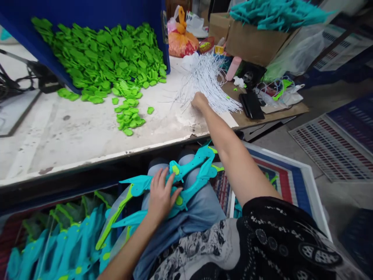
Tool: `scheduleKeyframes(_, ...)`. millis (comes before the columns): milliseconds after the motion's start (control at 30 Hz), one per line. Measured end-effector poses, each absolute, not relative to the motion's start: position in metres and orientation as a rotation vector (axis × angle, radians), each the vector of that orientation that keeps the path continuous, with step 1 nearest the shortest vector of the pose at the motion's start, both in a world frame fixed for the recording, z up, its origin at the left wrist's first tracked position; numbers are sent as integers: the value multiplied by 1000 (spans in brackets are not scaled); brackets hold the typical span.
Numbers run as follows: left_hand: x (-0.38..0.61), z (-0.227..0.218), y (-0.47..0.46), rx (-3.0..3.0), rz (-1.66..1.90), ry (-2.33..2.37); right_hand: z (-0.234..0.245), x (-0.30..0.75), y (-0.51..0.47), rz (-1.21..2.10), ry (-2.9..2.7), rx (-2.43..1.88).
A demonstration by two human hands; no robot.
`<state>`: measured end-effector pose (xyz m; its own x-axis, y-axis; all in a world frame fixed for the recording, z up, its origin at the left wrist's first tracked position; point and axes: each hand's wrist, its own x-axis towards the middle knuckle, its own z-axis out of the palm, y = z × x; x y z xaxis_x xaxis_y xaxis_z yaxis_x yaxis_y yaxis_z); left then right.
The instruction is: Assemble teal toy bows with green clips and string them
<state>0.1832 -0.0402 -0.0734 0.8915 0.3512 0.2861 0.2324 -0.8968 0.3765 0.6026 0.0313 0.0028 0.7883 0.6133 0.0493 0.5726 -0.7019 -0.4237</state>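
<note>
The white worktop fills the upper half of the view. Its front edge runs just above the person's knees, and its middle part is bare, from the front edge up to the heap. A big heap of green pieces lies at the back left against a blue wall, with a smaller group spilled forward. A cardboard box stands at the back right corner. Below the front edge, at the left, a stack of turquoise cutouts lies low.

On the lap lie several turquoise shapes with green spots. The left hand rests flat on them, fingers spread apart. The bundle of white strings lies on the worktop near its right edge. The right hand touches the near end of the bundle; its fingers are hidden, so I cannot tell if they grip. A black case lies just beside the strings.
</note>
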Motion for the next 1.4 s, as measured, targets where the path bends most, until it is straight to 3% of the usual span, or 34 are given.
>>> scheduleKeyframes(133,213,-93,-20,2667,326,417,18,612,10,356,-727,-2630)
scheduleKeyframes(500,197,-95,33,2505,294,95,15,534,-216,928,-311,-1761)
scheduleKeyframes(667,216,-87,22,2627,343,163,-11,511,-265,667,-190,-1816)
scheduleKeyframes(867,230,-64,3,2682,479,322,-29,545,-279,208,-384,-2383)
scheduleKeyframes(1033,225,-36,-32,2596,684,412,-21,525,-336,420,-271,-2148)
scheduleKeyframes(1100,230,-27,-58,2467,569,331,-21,496,-360,606,-215,-1995)
scheduleKeyframes(1267,260,-35,-131,1995,-156,81,-43,420,-396,1041,-93,-1780)
scheduleKeyframes(1400,295,-67,-172,1687,-476,237,-68,402,-396,656,41,-1835)
